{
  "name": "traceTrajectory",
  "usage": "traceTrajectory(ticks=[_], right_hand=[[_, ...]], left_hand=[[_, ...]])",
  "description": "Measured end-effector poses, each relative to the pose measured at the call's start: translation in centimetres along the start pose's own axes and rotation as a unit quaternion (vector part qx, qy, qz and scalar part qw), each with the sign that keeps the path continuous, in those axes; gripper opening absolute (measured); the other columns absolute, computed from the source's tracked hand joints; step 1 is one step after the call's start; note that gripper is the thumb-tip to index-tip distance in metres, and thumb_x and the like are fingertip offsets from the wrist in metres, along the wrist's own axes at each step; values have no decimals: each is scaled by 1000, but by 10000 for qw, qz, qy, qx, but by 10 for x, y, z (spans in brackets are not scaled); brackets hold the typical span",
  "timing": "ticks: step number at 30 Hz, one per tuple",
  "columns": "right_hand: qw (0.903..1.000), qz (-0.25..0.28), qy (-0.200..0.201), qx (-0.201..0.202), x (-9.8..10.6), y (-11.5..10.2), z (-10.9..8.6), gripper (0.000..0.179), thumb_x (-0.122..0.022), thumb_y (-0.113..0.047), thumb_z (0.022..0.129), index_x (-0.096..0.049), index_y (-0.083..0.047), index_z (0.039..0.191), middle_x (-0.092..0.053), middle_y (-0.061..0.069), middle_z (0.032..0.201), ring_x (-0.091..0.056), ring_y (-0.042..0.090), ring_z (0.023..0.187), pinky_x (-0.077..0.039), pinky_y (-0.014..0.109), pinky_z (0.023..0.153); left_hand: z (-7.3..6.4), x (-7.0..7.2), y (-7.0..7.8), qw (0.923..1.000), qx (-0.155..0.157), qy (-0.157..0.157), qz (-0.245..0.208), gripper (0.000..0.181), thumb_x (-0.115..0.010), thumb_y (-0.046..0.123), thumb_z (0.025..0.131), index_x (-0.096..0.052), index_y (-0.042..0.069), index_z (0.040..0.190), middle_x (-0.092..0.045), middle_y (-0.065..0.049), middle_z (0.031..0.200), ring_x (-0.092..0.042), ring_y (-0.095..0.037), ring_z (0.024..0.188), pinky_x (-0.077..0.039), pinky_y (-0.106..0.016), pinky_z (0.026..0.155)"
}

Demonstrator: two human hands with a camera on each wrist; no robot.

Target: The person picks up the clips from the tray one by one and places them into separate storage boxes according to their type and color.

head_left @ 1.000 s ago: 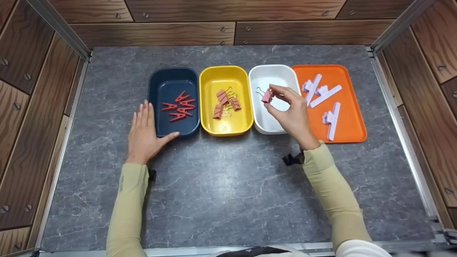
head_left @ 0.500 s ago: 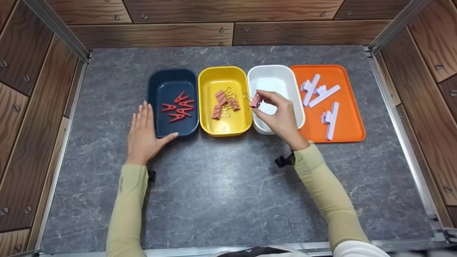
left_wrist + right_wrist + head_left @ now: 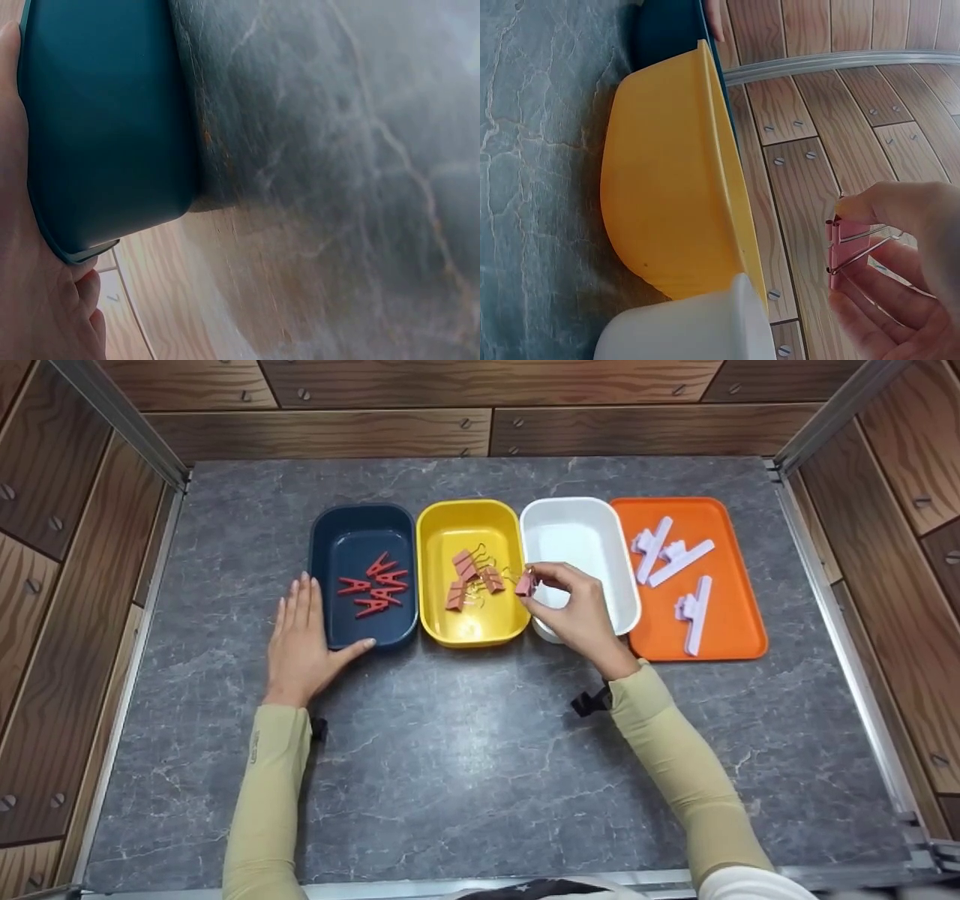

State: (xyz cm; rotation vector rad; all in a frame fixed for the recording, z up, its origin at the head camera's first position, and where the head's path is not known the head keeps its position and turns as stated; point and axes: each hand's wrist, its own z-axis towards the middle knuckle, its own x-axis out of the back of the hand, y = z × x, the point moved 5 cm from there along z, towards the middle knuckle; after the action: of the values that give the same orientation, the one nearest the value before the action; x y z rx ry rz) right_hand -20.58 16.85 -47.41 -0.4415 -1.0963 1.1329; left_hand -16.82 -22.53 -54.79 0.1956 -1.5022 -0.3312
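Note:
My right hand (image 3: pixel 576 604) pinches a pink binder clip (image 3: pixel 526 583) between thumb and fingers, over the border of the yellow bin (image 3: pixel 474 634) and the white bin (image 3: pixel 626 585). In the right wrist view the held binder clip (image 3: pixel 851 244) shows its wire handles, above the bin rims. Several more pink binder clips (image 3: pixel 465 564) lie in the yellow bin. My left hand (image 3: pixel 300 641) rests with straight fingers along the left side of the dark blue bin (image 3: pixel 324 547), its thumb at the front corner. Several small red clothespins (image 3: pixel 382 589) lie in that bin.
To the right, an orange tray (image 3: pixel 731 622) holds three lilac bag clips (image 3: pixel 697 615). The bins and tray stand in a row on the grey marbled table (image 3: pixel 465 750). Metal rails and wood-patterned panels (image 3: pixel 322 431) enclose the table.
My right hand has carried the pink binder clip leftward from over the white bin to the yellow bin's right rim. My left hand has stayed at the dark blue bin.

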Motion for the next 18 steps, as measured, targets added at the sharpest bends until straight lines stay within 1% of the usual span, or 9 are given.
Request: traceTrajectory(ticks=[5,10,12,15,18], right_hand=[[9998,-73,-174,-10,-7,1,2,37,-81,-2,82,-74,-1,118,-72,8,113,-67,21,101,-57,34,91],[9987,-217,-455,-34,-19,1,5,37,-83,-3,82,-73,1,117,-72,11,112,-68,21,102,-56,30,91],[9979,-295,-577,-73,-25,1,7,36,-84,-4,82,-73,1,117,-72,10,111,-68,20,101,-56,31,90],[9960,-367,-799,-164,-34,3,9,34,-83,-4,83,-74,1,115,-72,9,109,-67,20,98,-57,36,90],[9937,-468,-995,-234,-43,4,11,34,-83,-6,84,-75,1,116,-72,8,110,-66,20,97,-56,35,91]], left_hand=[[0,0,1,10000,-21,28,12,130,-49,89,79,-1,2,162,4,-12,169,5,-24,154,8,-35,123],[0,0,1,10000,-34,34,27,130,-49,89,79,-2,2,162,3,-12,169,5,-25,154,8,-36,123],[0,0,1,10000,-41,37,21,130,-50,89,79,-2,2,162,3,-12,169,5,-25,154,7,-36,123],[-1,1,1,10000,-49,46,-4,129,-50,89,79,-3,2,162,3,-12,169,5,-24,154,7,-36,123],[-1,1,1,10000,-59,54,-9,129,-51,88,80,-3,1,162,2,-13,169,5,-24,154,7,-36,123]])
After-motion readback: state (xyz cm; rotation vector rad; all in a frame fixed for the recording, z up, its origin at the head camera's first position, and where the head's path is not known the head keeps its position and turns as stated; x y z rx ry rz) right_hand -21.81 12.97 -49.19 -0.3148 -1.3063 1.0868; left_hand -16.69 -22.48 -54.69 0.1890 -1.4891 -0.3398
